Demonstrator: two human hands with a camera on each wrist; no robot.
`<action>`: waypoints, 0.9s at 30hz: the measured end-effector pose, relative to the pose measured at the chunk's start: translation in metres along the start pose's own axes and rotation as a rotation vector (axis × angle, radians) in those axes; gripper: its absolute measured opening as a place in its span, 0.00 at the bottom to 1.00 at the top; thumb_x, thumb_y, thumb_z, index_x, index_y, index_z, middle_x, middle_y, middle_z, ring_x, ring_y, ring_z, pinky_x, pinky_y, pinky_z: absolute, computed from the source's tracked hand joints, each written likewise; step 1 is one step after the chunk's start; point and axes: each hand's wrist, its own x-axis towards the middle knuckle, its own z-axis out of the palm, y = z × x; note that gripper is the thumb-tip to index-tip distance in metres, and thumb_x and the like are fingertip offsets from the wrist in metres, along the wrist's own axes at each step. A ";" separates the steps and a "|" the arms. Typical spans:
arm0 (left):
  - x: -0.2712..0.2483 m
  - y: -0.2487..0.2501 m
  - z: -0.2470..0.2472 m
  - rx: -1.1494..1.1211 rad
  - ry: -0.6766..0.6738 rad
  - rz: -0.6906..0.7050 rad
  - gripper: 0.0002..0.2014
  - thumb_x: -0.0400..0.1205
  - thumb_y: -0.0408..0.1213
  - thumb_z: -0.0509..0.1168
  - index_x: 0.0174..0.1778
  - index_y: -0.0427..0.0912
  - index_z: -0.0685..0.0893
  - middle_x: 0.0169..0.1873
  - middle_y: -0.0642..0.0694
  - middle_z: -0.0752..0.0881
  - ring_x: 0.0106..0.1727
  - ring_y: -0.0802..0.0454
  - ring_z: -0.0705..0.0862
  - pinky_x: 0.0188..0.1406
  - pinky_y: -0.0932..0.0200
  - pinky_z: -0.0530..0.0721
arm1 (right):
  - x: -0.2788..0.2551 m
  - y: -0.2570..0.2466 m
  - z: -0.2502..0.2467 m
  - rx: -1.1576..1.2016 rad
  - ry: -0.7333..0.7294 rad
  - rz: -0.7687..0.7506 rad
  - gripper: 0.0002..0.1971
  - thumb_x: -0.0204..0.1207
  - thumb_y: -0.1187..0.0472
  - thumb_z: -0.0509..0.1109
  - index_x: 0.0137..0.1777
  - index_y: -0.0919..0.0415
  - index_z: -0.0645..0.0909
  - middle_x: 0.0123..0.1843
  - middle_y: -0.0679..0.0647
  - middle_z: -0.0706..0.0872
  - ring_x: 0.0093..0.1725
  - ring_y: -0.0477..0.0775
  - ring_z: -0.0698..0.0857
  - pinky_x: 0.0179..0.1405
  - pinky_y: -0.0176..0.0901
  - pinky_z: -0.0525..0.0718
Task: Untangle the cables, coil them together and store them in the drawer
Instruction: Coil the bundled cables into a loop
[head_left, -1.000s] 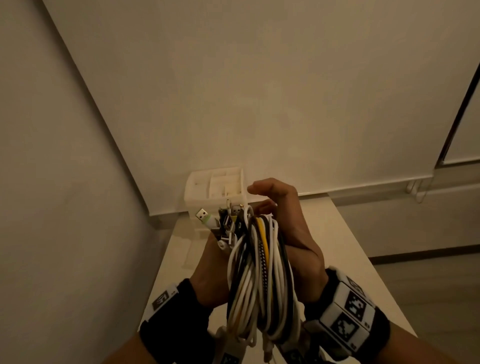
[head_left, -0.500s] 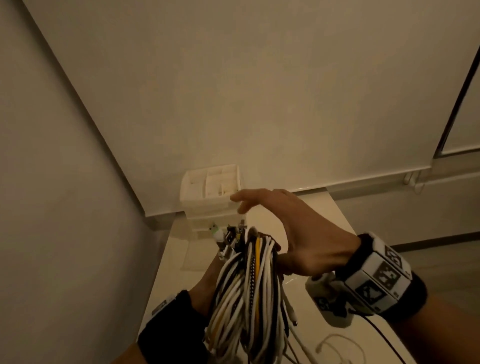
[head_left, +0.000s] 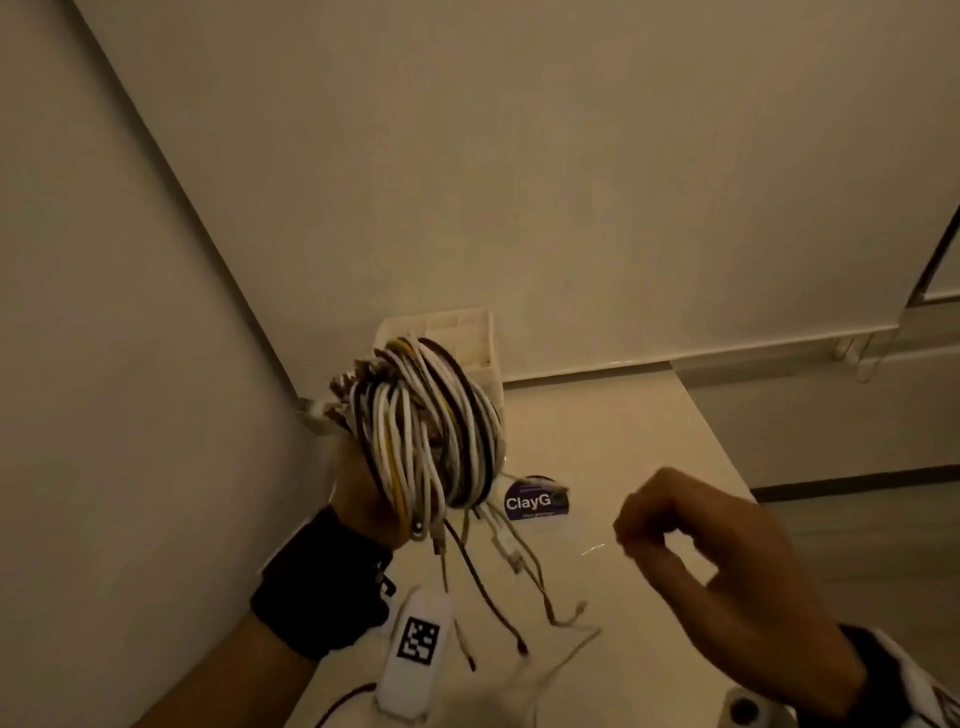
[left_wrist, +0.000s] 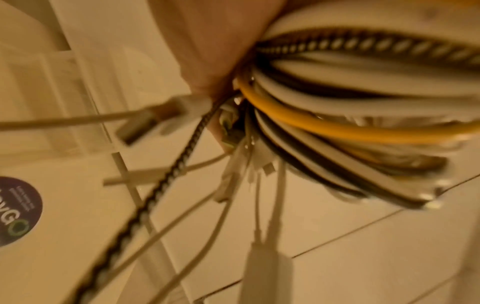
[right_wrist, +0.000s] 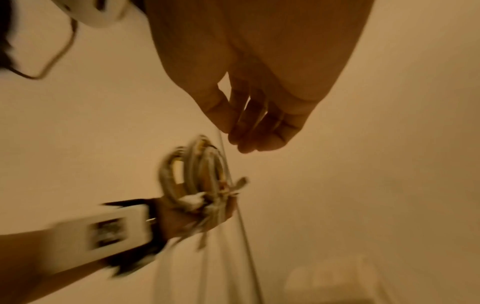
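Note:
My left hand (head_left: 363, 499) grips a thick coil of cables (head_left: 426, 415), white, black and one yellow, raised above the table's left side. Several loose plug ends (head_left: 483, 577) hang from the coil toward the table. In the left wrist view the coil (left_wrist: 350, 123) fills the right, with a USB plug (left_wrist: 145, 123) sticking out left. My right hand (head_left: 670, 525) hovers to the coil's right, apart from it, fingers curled, and seems to pinch a thin pale strand (right_wrist: 233, 185) that runs down past the coil (right_wrist: 197, 176). The white drawer box (head_left: 478, 338) stands behind the coil against the wall.
The white table (head_left: 623, 441) runs along the left wall into a corner. A round dark "ClayGo" lid (head_left: 535, 501) lies on it just right of the coil. A thin white wire (head_left: 566, 654) lies near the front edge. Tiled floor (head_left: 857, 519) lies to the right.
My right hand has let go of the coil and drawn away to the right and down. My left hand has turned the coil over, so its loose ends now hang down.

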 end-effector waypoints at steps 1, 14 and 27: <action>0.002 0.003 0.004 -0.019 0.034 0.027 0.18 0.72 0.55 0.74 0.41 0.42 0.94 0.42 0.42 0.92 0.45 0.50 0.92 0.40 0.54 0.90 | -0.008 -0.005 0.003 0.041 -0.098 0.002 0.05 0.72 0.61 0.66 0.42 0.50 0.82 0.37 0.40 0.84 0.37 0.43 0.85 0.38 0.28 0.80; -0.005 -0.017 0.029 -0.020 0.118 0.122 0.16 0.71 0.52 0.63 0.35 0.49 0.94 0.40 0.46 0.92 0.39 0.47 0.91 0.31 0.52 0.90 | 0.035 0.000 0.120 1.099 0.012 0.612 0.38 0.62 0.58 0.80 0.74 0.52 0.73 0.72 0.51 0.82 0.73 0.53 0.79 0.71 0.51 0.76; -0.016 -0.055 -0.011 0.105 0.316 0.122 0.23 0.85 0.52 0.49 0.46 0.45 0.87 0.40 0.41 0.88 0.43 0.44 0.86 0.45 0.50 0.84 | 0.050 -0.006 0.075 0.175 0.186 0.538 0.05 0.85 0.58 0.59 0.55 0.53 0.75 0.39 0.49 0.86 0.38 0.44 0.86 0.45 0.50 0.87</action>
